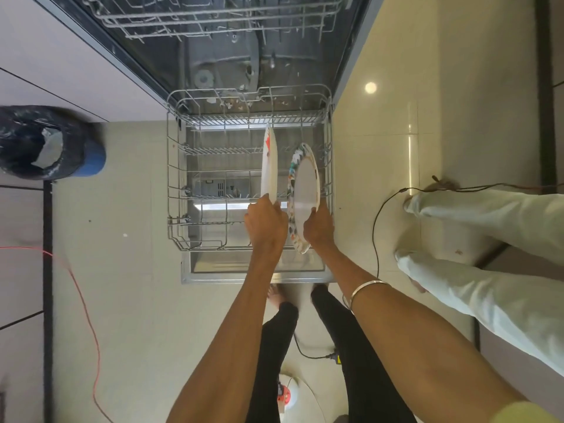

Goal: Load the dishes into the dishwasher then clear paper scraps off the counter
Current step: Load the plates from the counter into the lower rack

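Upper rack (213,16) cut off above.

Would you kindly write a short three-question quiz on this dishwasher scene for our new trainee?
1. True or false: the left hand and the right hand each hold a plate on edge in the lower rack.
2. Which plate has the multicoloured patterned rim?
A. the left plate
B. the right plate
C. neither
3. Fill in: on the floor left of the rack stands a blue ____ lined with a black bag.

Key:
1. True.
2. B.
3. bin.
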The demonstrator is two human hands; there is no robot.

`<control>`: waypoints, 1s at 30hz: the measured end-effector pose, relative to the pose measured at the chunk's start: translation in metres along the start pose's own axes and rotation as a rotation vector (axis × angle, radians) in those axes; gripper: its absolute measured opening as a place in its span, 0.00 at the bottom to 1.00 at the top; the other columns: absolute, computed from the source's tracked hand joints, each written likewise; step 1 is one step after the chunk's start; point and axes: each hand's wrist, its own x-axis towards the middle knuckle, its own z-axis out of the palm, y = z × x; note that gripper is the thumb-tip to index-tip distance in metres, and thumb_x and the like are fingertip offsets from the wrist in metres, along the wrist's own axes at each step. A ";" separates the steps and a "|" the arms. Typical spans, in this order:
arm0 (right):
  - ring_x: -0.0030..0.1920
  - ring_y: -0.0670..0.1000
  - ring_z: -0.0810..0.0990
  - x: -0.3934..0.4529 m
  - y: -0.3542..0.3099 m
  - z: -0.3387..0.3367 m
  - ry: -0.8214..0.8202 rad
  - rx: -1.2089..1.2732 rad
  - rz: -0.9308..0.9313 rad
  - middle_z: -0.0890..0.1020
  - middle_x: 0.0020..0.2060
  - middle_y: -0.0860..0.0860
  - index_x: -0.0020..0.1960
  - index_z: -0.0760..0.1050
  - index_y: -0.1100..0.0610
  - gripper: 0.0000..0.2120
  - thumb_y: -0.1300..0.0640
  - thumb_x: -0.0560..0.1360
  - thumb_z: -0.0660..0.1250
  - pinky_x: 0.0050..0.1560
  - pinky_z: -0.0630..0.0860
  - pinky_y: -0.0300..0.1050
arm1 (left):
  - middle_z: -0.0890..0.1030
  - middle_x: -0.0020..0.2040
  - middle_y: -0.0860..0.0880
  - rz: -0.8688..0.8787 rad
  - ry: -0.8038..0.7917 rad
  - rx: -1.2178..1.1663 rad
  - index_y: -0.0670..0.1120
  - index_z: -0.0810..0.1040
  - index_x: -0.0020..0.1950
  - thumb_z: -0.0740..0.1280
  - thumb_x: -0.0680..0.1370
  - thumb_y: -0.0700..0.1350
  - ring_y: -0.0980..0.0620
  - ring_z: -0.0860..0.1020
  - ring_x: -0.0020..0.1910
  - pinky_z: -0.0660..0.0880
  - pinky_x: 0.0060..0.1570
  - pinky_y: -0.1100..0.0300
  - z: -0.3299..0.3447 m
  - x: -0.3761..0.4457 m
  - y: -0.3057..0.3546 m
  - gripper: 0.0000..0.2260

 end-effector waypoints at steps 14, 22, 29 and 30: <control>0.57 0.59 0.79 -0.001 0.007 0.002 0.031 -0.003 -0.029 0.79 0.58 0.60 0.69 0.66 0.63 0.18 0.58 0.81 0.61 0.55 0.77 0.50 | 0.83 0.56 0.40 -0.100 0.041 -0.116 0.38 0.81 0.58 0.68 0.80 0.45 0.40 0.82 0.55 0.79 0.59 0.47 -0.014 -0.035 0.012 0.12; 0.59 0.60 0.78 0.001 0.007 -0.001 0.003 0.016 -0.041 0.79 0.60 0.59 0.71 0.66 0.60 0.20 0.57 0.81 0.63 0.57 0.76 0.52 | 0.83 0.54 0.42 -0.123 -0.089 -0.076 0.39 0.80 0.59 0.66 0.81 0.47 0.43 0.83 0.53 0.81 0.52 0.52 0.027 -0.019 0.002 0.13; 0.61 0.57 0.78 0.006 0.012 0.006 0.000 0.049 -0.036 0.79 0.61 0.57 0.69 0.67 0.60 0.20 0.55 0.80 0.65 0.58 0.74 0.45 | 0.79 0.62 0.44 -0.086 -0.141 -0.005 0.41 0.75 0.65 0.60 0.84 0.49 0.45 0.78 0.61 0.75 0.61 0.52 0.046 -0.006 0.009 0.15; 0.61 0.57 0.77 0.007 0.012 0.006 -0.003 0.061 -0.030 0.79 0.61 0.57 0.69 0.68 0.60 0.19 0.56 0.81 0.64 0.58 0.73 0.44 | 0.80 0.61 0.44 -0.087 -0.132 0.001 0.42 0.75 0.64 0.60 0.84 0.49 0.44 0.78 0.60 0.76 0.60 0.52 0.049 -0.007 0.007 0.15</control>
